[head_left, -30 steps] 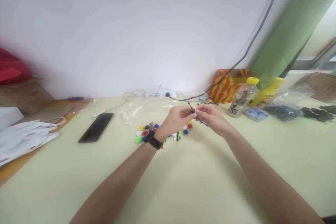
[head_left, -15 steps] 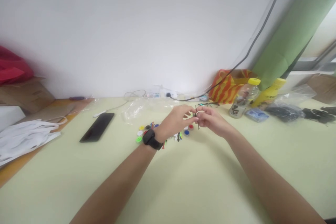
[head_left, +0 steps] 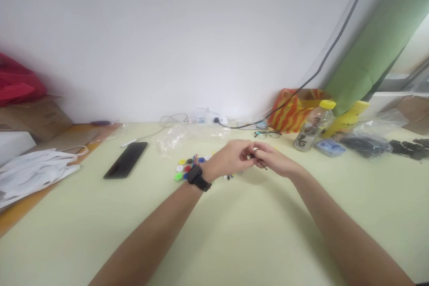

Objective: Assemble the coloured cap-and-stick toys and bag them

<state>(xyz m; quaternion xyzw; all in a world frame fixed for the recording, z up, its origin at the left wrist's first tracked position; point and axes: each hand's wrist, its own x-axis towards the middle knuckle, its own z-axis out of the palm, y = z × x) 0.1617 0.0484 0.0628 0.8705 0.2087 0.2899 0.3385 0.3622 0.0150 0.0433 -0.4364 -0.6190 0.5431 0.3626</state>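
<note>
Black phone [head_left: 125, 166] well left of left hand, flat on table [head_left: 234, 241]. Coloured buttons [head_left: 186, 169] just beside left wrist, smartwatch [head_left: 197, 178] on it. Left hand [head_left: 231, 158] and right hand [head_left: 273, 161] meet fingertip to fingertip, both pinching thin dark pin-like piece [head_left: 258, 159] (too small to identify) above table. Risk: pinch slips, piece drops among buttons. Glasses [head_left: 267, 134] beyond hands; clear bottle [head_left: 313, 130] further right.

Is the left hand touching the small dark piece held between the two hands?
Touching. The head view shows the left hand and right hand meeting fingertip to fingertip, both pinching the small dark piece with no gap.
</note>
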